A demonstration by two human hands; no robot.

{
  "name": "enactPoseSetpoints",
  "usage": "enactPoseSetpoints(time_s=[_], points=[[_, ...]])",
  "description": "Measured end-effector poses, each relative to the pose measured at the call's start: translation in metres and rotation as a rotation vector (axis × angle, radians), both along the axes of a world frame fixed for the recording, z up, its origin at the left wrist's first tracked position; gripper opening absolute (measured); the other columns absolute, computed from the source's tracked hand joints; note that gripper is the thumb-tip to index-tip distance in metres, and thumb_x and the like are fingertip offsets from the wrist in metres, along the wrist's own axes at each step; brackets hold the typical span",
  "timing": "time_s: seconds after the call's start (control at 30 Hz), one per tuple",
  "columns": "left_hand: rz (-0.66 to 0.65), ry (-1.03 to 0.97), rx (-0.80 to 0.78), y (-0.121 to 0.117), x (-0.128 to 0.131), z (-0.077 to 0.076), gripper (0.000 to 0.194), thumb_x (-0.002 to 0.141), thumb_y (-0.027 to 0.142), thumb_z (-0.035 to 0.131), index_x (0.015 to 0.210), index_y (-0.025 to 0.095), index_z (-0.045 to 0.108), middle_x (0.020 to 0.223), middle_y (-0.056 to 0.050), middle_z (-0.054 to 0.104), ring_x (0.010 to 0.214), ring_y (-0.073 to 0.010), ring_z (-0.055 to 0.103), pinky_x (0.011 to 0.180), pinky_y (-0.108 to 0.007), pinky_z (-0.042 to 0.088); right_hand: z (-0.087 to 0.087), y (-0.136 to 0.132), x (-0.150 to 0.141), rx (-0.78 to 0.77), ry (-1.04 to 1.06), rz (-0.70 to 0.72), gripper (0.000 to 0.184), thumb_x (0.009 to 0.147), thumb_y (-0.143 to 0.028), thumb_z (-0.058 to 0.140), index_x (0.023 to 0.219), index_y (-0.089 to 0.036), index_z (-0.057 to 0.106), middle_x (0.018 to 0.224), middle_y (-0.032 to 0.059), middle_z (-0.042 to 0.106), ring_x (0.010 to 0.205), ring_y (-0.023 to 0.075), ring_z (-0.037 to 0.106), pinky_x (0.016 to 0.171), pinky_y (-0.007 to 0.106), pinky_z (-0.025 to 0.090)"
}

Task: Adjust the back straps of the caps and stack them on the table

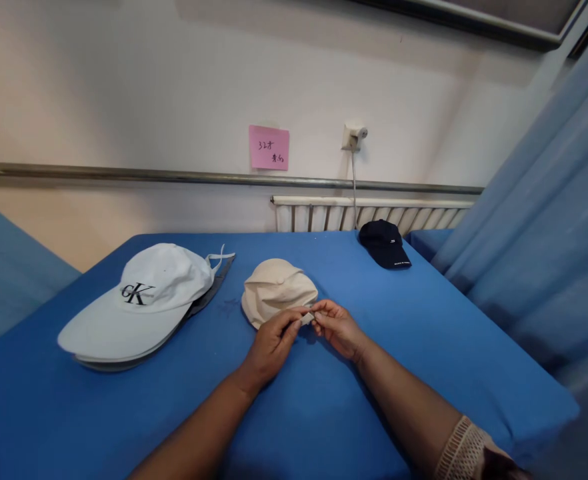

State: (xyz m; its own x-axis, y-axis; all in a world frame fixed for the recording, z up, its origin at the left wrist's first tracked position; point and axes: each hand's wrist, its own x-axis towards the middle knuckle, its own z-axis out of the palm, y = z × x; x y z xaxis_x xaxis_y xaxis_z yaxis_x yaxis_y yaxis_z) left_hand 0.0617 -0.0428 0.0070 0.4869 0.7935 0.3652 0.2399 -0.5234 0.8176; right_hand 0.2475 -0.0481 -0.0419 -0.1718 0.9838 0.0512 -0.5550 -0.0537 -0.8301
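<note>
A beige cap (pixel 279 287) lies on the blue-covered table, its crown creased and partly caved in. At its near right edge, both hands pinch a small piece that looks like the cap's back strap. My left hand (pixel 277 340) has thumb and fingers pressed together on the strap's left part. Close beside it, my right hand (pixel 338 328) pinches the strap's right end between thumb and forefinger. The fingers hide most of the strap, and I cannot tell whether it is fastened.
White caps with black letters (pixel 161 287) are stacked on the left, a grey one beneath. A dark navy cap (pixel 384 243) sits at the back right. Behind the blue table (pixel 454 393) are a radiator (pixel 319 212), a wall rail (pixel 174 176) and a socket (pixel 351 138). Blue curtains (pixel 539 220) hang right.
</note>
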Motion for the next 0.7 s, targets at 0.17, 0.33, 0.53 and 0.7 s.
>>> enactPoseSetpoints(time_s=[0.17,0.33,0.53,0.7], points=[[0.022,-0.029,-0.126,0.007,0.003,-0.008,0.026,0.095,0.035,0.050,0.103,0.018,0.068,0.106,-0.007,0.072,0.099,-0.0203,0.065,0.090,-0.032,0.048,-0.002,0.001,0.001,-0.042,0.020,0.048,0.028,0.071,-0.031,0.082,0.089,-0.020,0.064,0.074,-0.0020,0.065,0.057,0.0080,0.053,0.054,0.021,0.042],[0.087,-0.134,-0.249,0.014,0.004,-0.017,0.029,0.091,0.041,0.055,0.095,0.015,0.069,0.088,-0.005,0.071,0.085,-0.0191,0.064,0.081,-0.030,0.049,-0.007,0.005,0.000,0.077,-0.141,-0.015,0.027,0.072,-0.033,0.080,0.090,-0.021,0.062,0.073,-0.0025,0.064,0.059,0.0096,0.055,0.057,0.023,0.045],[0.097,-0.173,-0.256,0.012,0.005,-0.012,0.026,0.090,0.038,0.057,0.096,0.015,0.070,0.090,-0.005,0.071,0.086,-0.0191,0.063,0.081,-0.030,0.049,-0.006,0.001,-0.004,0.331,-0.705,-0.302,0.019,0.075,-0.024,0.072,0.091,-0.021,0.063,0.078,-0.0014,0.063,0.065,0.0118,0.056,0.064,0.027,0.047],[0.078,-0.139,-0.241,0.011,0.005,-0.010,0.025,0.091,0.036,0.056,0.097,0.016,0.070,0.095,-0.005,0.072,0.089,-0.0189,0.064,0.083,-0.030,0.048,0.001,-0.003,-0.004,0.445,-0.875,-0.389,0.014,0.077,-0.022,0.070,0.089,-0.021,0.062,0.082,-0.0004,0.062,0.068,0.0128,0.057,0.063,0.026,0.048]])
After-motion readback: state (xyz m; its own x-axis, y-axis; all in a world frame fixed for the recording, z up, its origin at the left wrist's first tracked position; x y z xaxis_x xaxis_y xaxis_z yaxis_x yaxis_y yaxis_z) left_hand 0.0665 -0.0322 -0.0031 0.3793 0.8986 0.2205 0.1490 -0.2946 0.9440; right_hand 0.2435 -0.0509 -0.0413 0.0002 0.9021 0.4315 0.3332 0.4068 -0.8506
